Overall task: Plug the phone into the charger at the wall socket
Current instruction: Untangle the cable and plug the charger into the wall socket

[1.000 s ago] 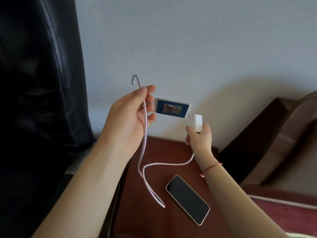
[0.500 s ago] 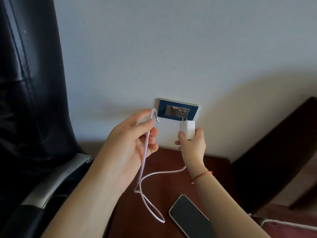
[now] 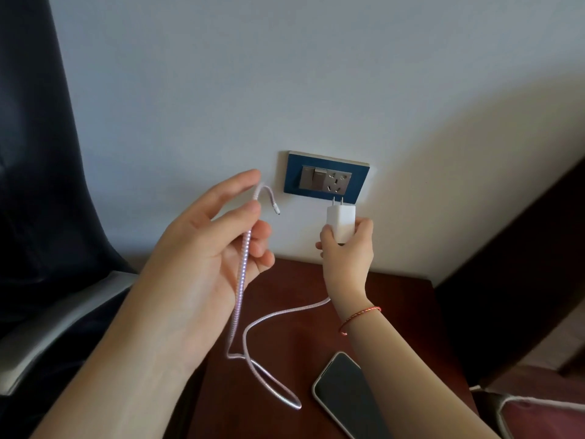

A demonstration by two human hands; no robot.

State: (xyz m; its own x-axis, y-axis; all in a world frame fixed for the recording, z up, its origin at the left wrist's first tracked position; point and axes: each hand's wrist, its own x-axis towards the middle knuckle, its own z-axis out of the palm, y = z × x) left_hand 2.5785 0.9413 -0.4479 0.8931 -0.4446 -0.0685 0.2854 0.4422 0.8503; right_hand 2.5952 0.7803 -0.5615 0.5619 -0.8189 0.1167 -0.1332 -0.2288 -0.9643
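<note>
Dark reddish-brown wood makes up the small table [image 3: 395, 312] standing against a pale grey wall [image 3: 285, 74], with a black leather chair [image 3: 38, 185] at its left edge and a black-screened smartphone with a pale rim [image 3: 345, 394] lying face up near its front edge. The right hand [image 3: 346, 248] pinches the white cube charger [image 3: 341, 221] between thumb and fingers, prongs up, just below the blue-framed wall socket plate [image 3: 326, 177] and not inserted. The left hand [image 3: 205, 258], fingers loosely curled, holds the pink braided cable [image 3: 240, 280] between thumb and forefinger, its free plug end arching beyond the fingertips while the slack loops onto the table.

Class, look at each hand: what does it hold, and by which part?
The right hand grips the white charger by its lower body, prongs up. The left hand holds the cable near its free plug end.
</note>
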